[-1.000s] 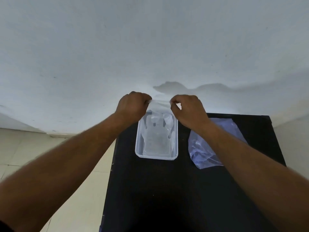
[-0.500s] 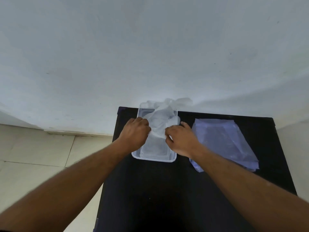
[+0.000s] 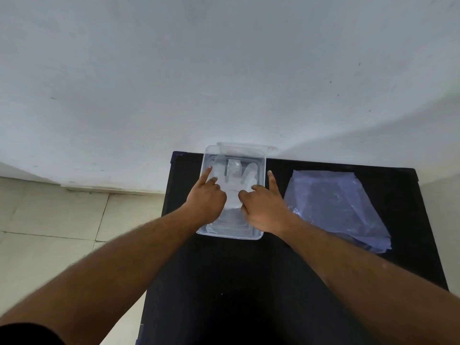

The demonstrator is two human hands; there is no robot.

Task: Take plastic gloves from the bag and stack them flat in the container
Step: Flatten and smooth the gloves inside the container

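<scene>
A clear rectangular plastic container (image 3: 260, 236) sits on the black table's far left part. A translucent plastic glove (image 3: 234, 181) lies flat inside it, fingers pointing away from me. My left hand (image 3: 207, 196) rests on the glove's left side, index finger stretched toward the container's far left corner. My right hand (image 3: 263, 207) presses the glove's right side, with one finger extended along the container's right wall. A bluish plastic bag (image 3: 333, 207) lies flat to the right of the container, apart from both hands.
The black table (image 3: 236, 282) stands against a white wall (image 3: 224, 70). A clear lid (image 3: 249, 148) leans behind the container at the wall. Pale floor tiles (image 3: 62, 232) lie to the left of the table.
Both hands brought the glove down from above the container's far end into it. The glove went from held up and crumpled to lying flat under my fingers.
</scene>
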